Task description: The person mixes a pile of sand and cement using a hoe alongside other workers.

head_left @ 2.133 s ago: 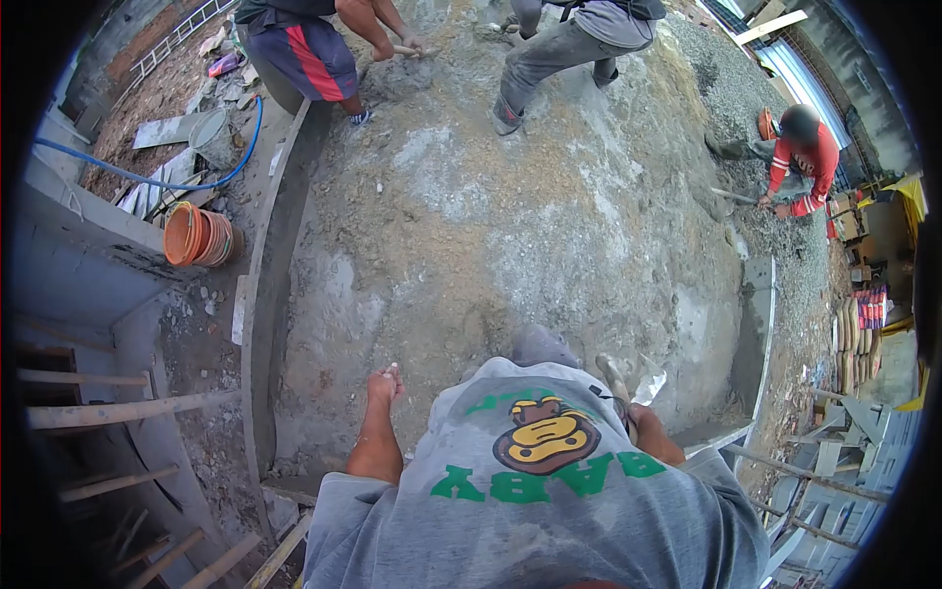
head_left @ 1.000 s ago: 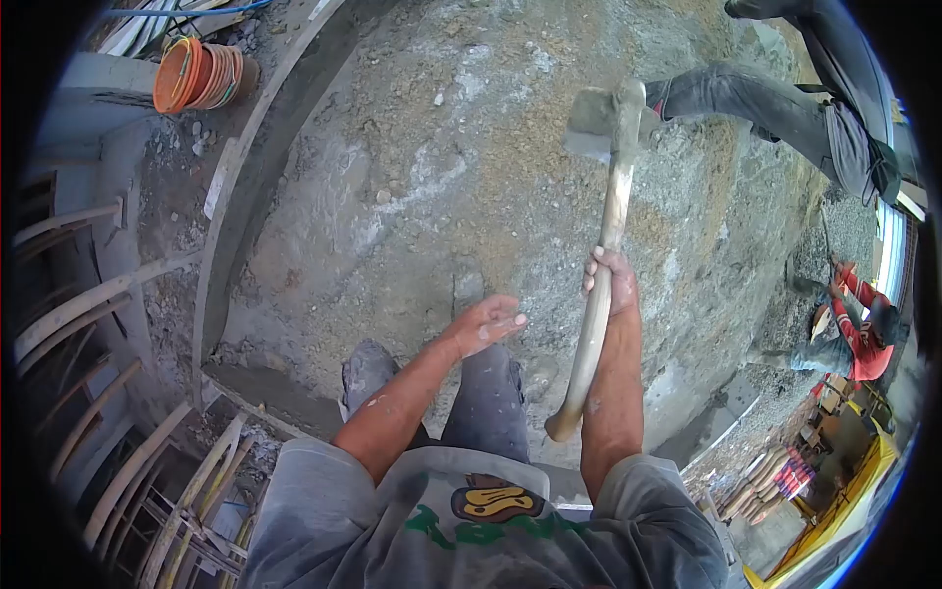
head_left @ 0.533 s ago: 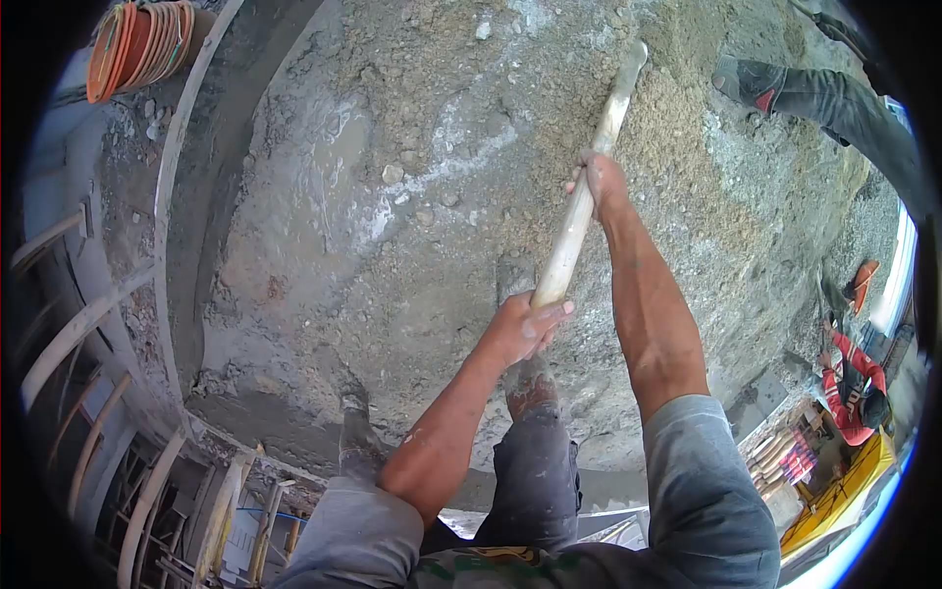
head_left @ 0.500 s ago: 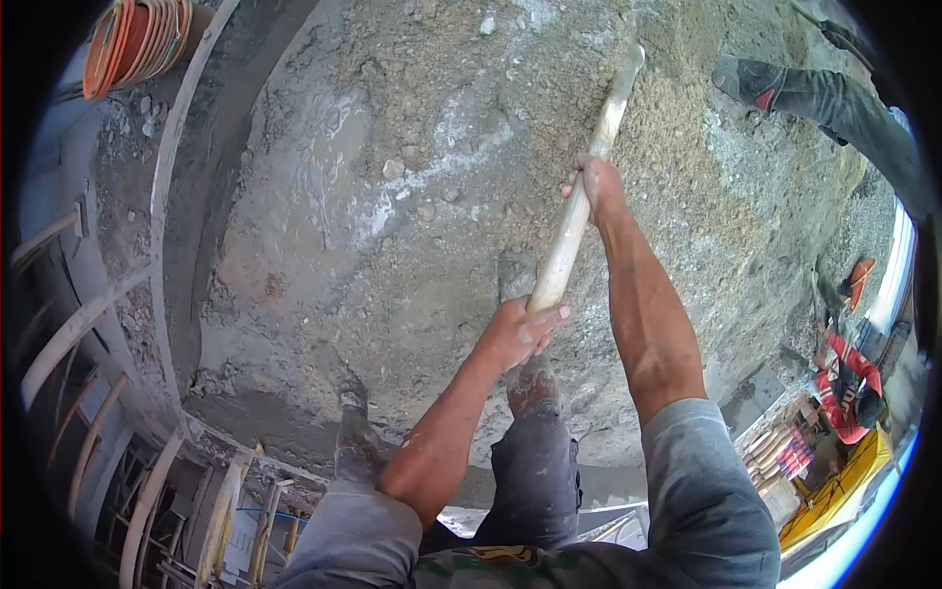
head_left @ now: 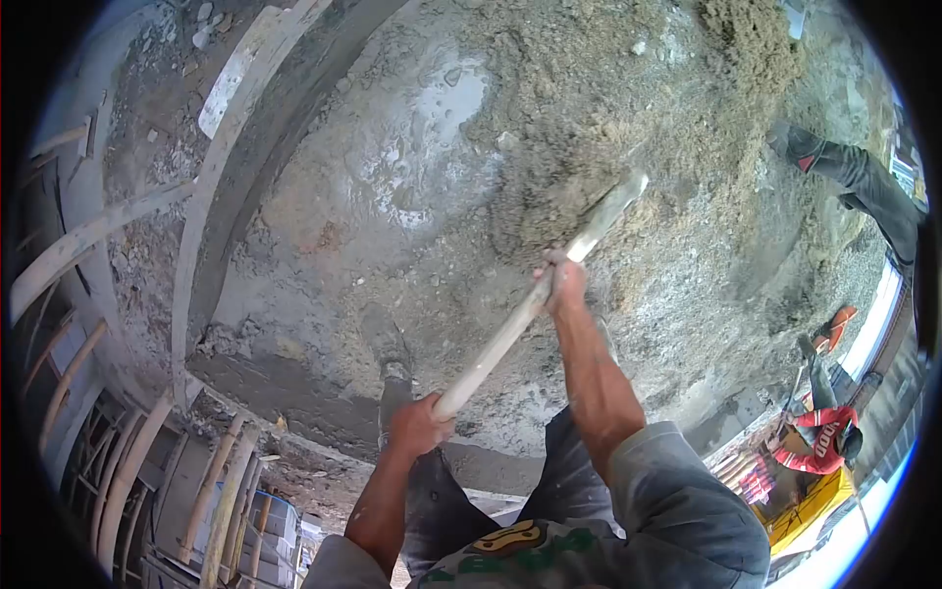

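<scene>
A long, pale wooden tool handle [head_left: 496, 346] runs slanting across the middle of the head view. My left hand [head_left: 422, 424] is closed round its near end, low in front of my body. Farther up, my right hand [head_left: 562, 282] grips the same handle with the fingers wrapped round it. The far end [head_left: 628, 191] looks grey and caked, and lies at a heap of wet gravelly mix [head_left: 559, 147]. What head the tool carries cannot be made out there.
Grey wet cement [head_left: 442, 108] lies left of the heap. A curved board edge [head_left: 211, 177] borders the floor at left, with wooden poles [head_left: 128, 481] below. One person's leg [head_left: 849, 167] stands at right; another person in red [head_left: 824, 437] crouches lower right near a yellow sheet [head_left: 814, 515].
Both hands and the handle have come down and left, nearer my body, and the handle slants more. Mix by its far end is blurred by motion. The view has shifted too.
</scene>
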The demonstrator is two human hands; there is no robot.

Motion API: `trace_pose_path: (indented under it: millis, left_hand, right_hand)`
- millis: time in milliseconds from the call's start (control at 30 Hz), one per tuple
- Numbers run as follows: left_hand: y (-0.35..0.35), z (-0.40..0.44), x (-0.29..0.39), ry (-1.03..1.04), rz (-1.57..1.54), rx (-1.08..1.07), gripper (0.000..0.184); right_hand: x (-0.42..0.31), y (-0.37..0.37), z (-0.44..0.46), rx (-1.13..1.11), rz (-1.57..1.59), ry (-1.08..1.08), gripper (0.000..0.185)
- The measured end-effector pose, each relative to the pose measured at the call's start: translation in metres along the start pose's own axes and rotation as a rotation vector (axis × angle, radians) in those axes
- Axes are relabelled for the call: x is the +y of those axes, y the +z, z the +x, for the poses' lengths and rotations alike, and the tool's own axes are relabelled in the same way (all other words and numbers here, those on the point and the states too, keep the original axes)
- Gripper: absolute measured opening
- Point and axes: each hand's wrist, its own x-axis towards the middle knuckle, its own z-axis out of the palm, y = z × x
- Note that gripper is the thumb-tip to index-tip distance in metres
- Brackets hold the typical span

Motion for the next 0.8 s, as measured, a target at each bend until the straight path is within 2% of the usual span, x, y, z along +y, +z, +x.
trace_pose_path:
  millis: [33,67,100,133,167,200,267,333,367,400,500,533,567,667,700,733,800]
  left_hand:
    - [-0.010,-0.030,-0.034,-0.074,0.207,0.094,0.038]
    - [-0.010,-0.055,-0.093,-0.059,0.253,0.185,0.032]
    - [-0.022,-0.088,-0.126,-0.241,0.324,0.209,0.022]
    - [-0.033,-0.123,-0.170,-0.266,0.304,0.213,0.018]
    - [-0.039,-0.156,-0.173,-0.297,0.069,0.425,0.014]
    - [-0.040,-0.174,-0.194,-0.315,0.170,0.436,0.013]
    - [-0.037,-0.187,-0.176,-0.298,0.277,0.352,0.016]
    - [-0.040,-0.139,-0.079,-0.182,0.298,0.232,0.021]
    - [-0.023,-0.107,-0.042,-0.001,0.287,0.226,0.034]
    - [-0.014,-0.067,0.016,0.141,0.295,0.094,0.041]
    - [0.028,0.045,0.186,0.580,0.143,-0.077,0.049]
    - [0.032,0.077,0.243,0.575,0.129,-0.180,0.053]
    - [0.036,0.116,0.293,0.692,0.198,-0.194,0.060]
    - [0.008,0.201,0.406,0.904,0.104,0.042,0.059]
    - [-0.002,0.219,0.417,0.930,0.062,0.120,0.058]
    - [-0.005,0.228,0.407,0.839,0.022,0.104,0.057]
    - [-0.011,0.229,0.371,0.650,-0.071,0.070,0.055]
  right_hand:
    - [0.043,0.007,-0.031,-0.012,0.053,0.074,0.011]
    - [0.065,0.023,-0.085,-0.053,0.169,0.184,0.013]
    - [0.093,0.026,-0.120,-0.113,0.219,0.434,0.014]
    - [0.111,0.029,-0.153,-0.166,0.147,0.607,0.016]
    - [0.129,0.029,-0.184,-0.217,0.253,0.653,0.019]
    - [0.116,0.033,-0.210,-0.229,0.271,0.642,0.019]
    - [0.081,0.016,-0.229,-0.227,0.300,0.568,0.020]
    - [0.017,-0.005,-0.191,-0.257,0.345,0.382,0.019]
    - [-0.020,-0.024,-0.158,-0.284,0.317,0.159,0.017]
    - [-0.077,-0.042,-0.133,-0.253,0.344,0.024,0.015]
    - [-0.255,-0.088,-0.068,-0.168,0.206,-0.438,0.021]
    - [-0.308,-0.097,-0.050,-0.186,0.178,-0.588,0.016]
    - [-0.354,-0.110,-0.016,-0.222,0.121,-0.697,0.014]
    - [-0.467,-0.102,0.086,-0.318,0.104,-0.835,0.011]
    - [-0.481,-0.084,0.118,-0.268,0.060,-0.874,0.013]
    - [-0.490,-0.072,0.164,-0.329,0.011,-0.821,0.013]
    - [-0.415,-0.025,0.206,-0.210,-0.097,-0.580,0.010]
